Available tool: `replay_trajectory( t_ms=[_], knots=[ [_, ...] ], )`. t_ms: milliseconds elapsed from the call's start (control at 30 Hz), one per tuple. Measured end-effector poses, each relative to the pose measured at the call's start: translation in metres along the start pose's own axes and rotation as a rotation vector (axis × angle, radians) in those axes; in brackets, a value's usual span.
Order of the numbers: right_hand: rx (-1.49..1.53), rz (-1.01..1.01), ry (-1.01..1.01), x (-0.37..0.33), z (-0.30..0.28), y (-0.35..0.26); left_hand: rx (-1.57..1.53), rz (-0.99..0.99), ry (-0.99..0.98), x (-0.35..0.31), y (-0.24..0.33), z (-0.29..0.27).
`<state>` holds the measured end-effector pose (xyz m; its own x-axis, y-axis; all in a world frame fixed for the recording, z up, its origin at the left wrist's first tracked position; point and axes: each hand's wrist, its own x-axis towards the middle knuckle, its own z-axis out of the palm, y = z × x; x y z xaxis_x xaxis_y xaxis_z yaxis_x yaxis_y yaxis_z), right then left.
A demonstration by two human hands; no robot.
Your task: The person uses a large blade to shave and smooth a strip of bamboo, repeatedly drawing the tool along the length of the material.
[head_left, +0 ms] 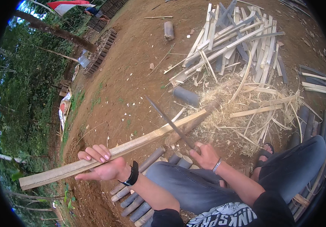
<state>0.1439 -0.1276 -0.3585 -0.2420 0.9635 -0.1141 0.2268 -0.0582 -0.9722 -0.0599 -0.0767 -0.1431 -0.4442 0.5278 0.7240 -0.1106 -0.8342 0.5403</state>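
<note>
My left hand (108,169) is closed around a long split bamboo slat (140,142) near its lower-left end. The slat slants up to the right, and its far end lies over a short round log (187,130) on the ground. In my right hand (207,156) is the handle of a long-bladed knife (166,118), mostly hidden by the fingers. Its dark blade points up and to the left, crossing the slat close to the log. Whether the edge touches the slat I cannot tell.
A large heap of bamboo slats (242,41) lies at the far right, with curly shavings (223,125) nearer. Cut bamboo pieces (136,206) are lined up beside my legs. A bamboo tube (185,96) and a short log section (169,31) lie beyond. Another person (95,12) is far off.
</note>
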Motion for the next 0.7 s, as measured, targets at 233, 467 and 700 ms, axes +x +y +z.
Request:
replay_trajectory(
  t_ms=[233, 467, 700],
  knots=[
    [-0.395, 0.018, 0.092, -0.002, 0.002, 0.01, -0.037, -0.034, 0.066, -0.002, -0.002, -0.005],
    [-0.581, 0.024, 0.154, -0.013, -0.065, 0.002, 0.087, 0.008, 0.302, -0.001, 0.003, -0.013],
    [-0.058, 0.011, -0.026, -0.012, -0.026, 0.016, 0.256, 0.056, 0.307, -0.005, -0.003, -0.001]
  ],
)
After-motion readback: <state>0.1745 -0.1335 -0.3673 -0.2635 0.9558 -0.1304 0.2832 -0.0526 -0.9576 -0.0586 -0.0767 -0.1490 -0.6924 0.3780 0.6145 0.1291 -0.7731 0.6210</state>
